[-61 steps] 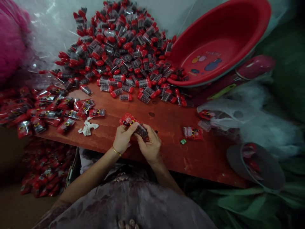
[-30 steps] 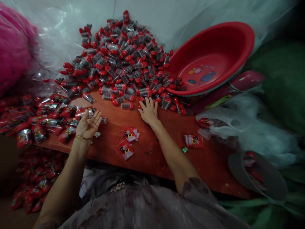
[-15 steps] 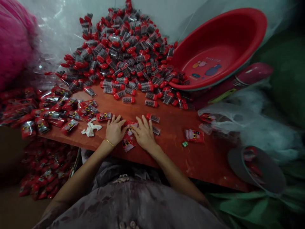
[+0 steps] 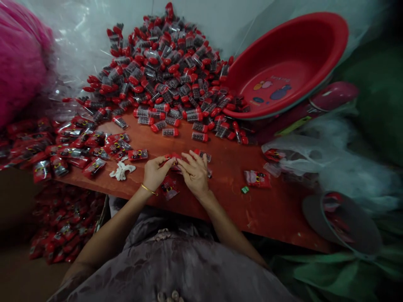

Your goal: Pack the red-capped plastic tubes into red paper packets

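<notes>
My left hand [image 4: 154, 174], with a gold bangle at the wrist, pinches the edge of a small red plastic packet [image 4: 176, 161]. My right hand [image 4: 195, 174] has thumb and forefinger closed on the same packet from the other side, its other fingers stretched out. Fingers hide much of the packet. Below, between my wrists, a flat packet with a clear lower part [image 4: 170, 188] lies near the table edge. A clear tube with a red cap [image 4: 204, 155] lies just beyond my right fingers, and a second tube is partly hidden there.
Red-capped tubes with dark contents [image 4: 163, 71] form a big heap at the back. Filled packets [image 4: 78, 147] cover the left. A crumpled white scrap [image 4: 122, 170], a red basin [image 4: 283, 71], another packet [image 4: 257, 178], plastic bags [image 4: 302, 155] and a grey bucket [image 4: 343, 222] surround the workspace.
Both hands were laid flatter around the packet on the table. Now their thumbs and forefingers have come together on it and lifted it slightly, leaving the lower packet more exposed.
</notes>
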A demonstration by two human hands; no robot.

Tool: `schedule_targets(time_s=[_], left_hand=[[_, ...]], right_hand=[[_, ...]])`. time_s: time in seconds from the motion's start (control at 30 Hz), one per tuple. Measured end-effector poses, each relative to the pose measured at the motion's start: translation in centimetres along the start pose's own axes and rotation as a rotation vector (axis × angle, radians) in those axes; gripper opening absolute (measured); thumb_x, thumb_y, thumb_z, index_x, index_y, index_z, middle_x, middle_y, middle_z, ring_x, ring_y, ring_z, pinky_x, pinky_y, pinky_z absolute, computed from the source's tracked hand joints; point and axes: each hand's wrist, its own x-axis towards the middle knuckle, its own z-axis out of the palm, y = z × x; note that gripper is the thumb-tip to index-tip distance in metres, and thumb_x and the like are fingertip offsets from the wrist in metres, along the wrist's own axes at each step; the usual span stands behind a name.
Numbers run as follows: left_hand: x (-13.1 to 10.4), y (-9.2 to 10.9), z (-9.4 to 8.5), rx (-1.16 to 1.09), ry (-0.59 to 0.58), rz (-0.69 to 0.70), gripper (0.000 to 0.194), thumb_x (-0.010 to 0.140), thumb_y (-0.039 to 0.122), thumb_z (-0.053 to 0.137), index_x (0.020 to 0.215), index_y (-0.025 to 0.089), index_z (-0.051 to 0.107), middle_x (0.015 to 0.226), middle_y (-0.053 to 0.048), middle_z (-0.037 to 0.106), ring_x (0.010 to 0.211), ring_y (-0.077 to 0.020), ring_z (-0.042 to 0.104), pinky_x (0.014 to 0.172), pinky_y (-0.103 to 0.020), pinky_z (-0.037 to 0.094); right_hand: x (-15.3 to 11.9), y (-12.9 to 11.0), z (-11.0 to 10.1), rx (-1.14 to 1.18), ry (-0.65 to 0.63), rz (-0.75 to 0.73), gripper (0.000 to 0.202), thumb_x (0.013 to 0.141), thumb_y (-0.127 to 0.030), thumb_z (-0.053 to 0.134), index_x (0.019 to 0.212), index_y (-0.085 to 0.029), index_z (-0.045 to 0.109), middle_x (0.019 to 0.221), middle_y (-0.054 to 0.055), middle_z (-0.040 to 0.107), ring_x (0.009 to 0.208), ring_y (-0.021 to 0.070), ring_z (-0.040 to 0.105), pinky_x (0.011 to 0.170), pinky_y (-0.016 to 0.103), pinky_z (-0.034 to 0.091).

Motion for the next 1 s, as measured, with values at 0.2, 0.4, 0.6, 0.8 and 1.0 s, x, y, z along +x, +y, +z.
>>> schedule_targets(time_s=[0.2,0.4,0.6,0.8,1.0], left_hand=[[-0.3,1.1,1.0,-0.315,0.046,-0.067,0.028,0.067,0.041,0.069,0.070,0.013,0.071,0.064,-0.002,0.067,0.058,-0.0111,0.054,0.060,-0.023,0.043],[-1.6,1.2,1.8,-0.302,0.018,-0.125,0.029,0.066,0.041,0.070,0.073,0.013,0.073,0.061,-0.001,0.066,0.054,-0.0101,0.053,0.056,-0.022,0.042],[-2.2,1.5,1.8,-0.589,-0.026,-0.336,0.038,0.057,0.044,0.077,0.081,0.014,0.073,0.071,-0.002,0.070,0.060,-0.0101,0.058,0.063,-0.023,0.047],[-1.7,1.7,0.8,-0.721,0.027,-0.513,0.039,0.045,0.036,0.085,0.073,0.013,0.069,0.069,-0.002,0.069,0.061,-0.0105,0.061,0.062,-0.023,0.050],[-1.1,1.8,1.0,-0.806,-0.001,-0.654,0.036,0.048,0.034,0.085,0.068,0.013,0.063,0.064,0.000,0.066,0.057,-0.0104,0.061,0.065,-0.026,0.051]], right_hand=[[-0.1,-1.2,0.1,0.572,0.007,0.392,0.032,0.082,-0.039,0.055,0.104,-0.017,0.065,0.095,0.007,0.070,0.083,0.0176,0.064,0.076,0.030,0.051],[-0.7,-1.9,0.3,0.444,0.049,0.414,0.038,0.086,-0.041,0.045,0.056,-0.019,0.050,0.050,-0.004,0.046,0.048,0.0087,0.041,0.048,0.021,0.033],[-1.3,-2.1,1.0,0.336,0.035,0.302,0.033,0.090,-0.036,0.041,0.062,-0.019,0.050,0.060,-0.001,0.051,0.057,0.0113,0.046,0.056,0.024,0.037],[-1.4,-0.3,-1.8,0.092,-0.054,0.182,0.035,0.093,-0.034,0.033,0.080,-0.019,0.061,0.079,0.006,0.064,0.079,0.0180,0.055,0.077,0.031,0.041],[-2.6,4.6,-4.5,-0.354,-0.127,0.297,0.031,0.083,-0.042,0.054,0.095,-0.015,0.063,0.123,0.018,0.055,0.120,0.0355,0.040,0.096,0.055,0.028]])
